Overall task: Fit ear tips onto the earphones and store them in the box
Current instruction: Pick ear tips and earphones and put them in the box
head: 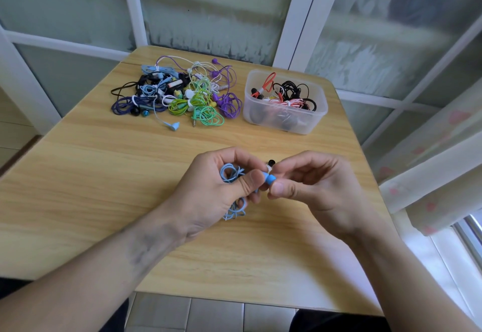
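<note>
Both hands meet over the middle of the light wooden table (104, 175). The left hand (216, 188) has its fingers curled round a coiled bundle of light blue earphone cable (230, 172), loops of which show above the palm and again below it, hanging down to the tabletop. Its thumb and forefinger pinch the blue earbud (264, 178) at the end of that cable. The right hand (310, 188) comes in from the other side, thumb and forefinger closed on the blue ear tip (271, 179), which sits right against the earbud's nozzle (whether it is fully seated cannot be told from here). The other right fingers are loosely bent and hold nothing.

Just behind the fingertips a small black ear tip (271, 162) lies on the table, with a whitish piece beside it that is too small to identify.

At the far side of the table lies a tangled pile of earphones (180, 94) in purple, green, blue, white and black; one light blue earbud (174, 125) trails out toward the near edge of the pile. To the right of the pile, apart from it, stands the translucent plastic box (310, 120), open-topped, already holding coiled black earphones and red-and-white earphones.
</note>
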The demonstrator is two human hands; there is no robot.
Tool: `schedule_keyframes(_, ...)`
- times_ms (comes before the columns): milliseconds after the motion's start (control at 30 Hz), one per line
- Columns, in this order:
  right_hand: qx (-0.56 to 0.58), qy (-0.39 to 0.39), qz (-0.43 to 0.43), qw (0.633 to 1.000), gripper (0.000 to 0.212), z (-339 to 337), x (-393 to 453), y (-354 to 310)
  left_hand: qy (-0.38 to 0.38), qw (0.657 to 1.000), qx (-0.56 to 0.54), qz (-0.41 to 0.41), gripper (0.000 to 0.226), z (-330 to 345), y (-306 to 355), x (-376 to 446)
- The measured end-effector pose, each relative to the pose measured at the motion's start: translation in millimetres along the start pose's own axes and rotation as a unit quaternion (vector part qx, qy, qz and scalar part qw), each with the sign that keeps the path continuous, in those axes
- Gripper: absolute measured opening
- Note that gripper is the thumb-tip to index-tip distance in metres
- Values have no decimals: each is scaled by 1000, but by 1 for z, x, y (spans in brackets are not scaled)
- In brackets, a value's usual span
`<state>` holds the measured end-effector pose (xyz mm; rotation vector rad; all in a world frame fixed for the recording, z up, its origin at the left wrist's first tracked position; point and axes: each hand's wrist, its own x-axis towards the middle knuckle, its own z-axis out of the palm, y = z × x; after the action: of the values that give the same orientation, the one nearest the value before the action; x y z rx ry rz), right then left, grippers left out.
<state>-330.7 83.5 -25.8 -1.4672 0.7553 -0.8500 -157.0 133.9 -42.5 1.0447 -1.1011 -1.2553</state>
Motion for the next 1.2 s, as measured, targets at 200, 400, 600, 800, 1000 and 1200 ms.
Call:
schedule_keyframes(200, -40, -12, -22, 999, 15, -2, -1, -1, -15, 999, -23, -45, 13, 1, -1, -2)
schedule_keyframes(400, -85, -23, -42, 995, 14, -6, 1, -2, 0, 996, -63, -69, 15, 3, -7, -1)
schedule_keyframes(600, -90, -15, -24, 996, 18, -6, -1, -1, 28, 997, -53, -52, 17, 1, -4, 1)
schedule_keyframes(800, -81, 2, -18, 997, 16, 0, -2, 5, 37, 999, -9, -34, 3, -2, -1, 1)
schedule_keyframes(1000, -10, 9, -13, 1000, 10, 7, -3, 5, 38, 998, 35, -17, 7, -3, 0, 0)
schedule_keyframes(1200, 19, 3, 2, 1000, 9, 10, -2, 9, 57, 997, 45, -13, 9, -2, -3, -2)
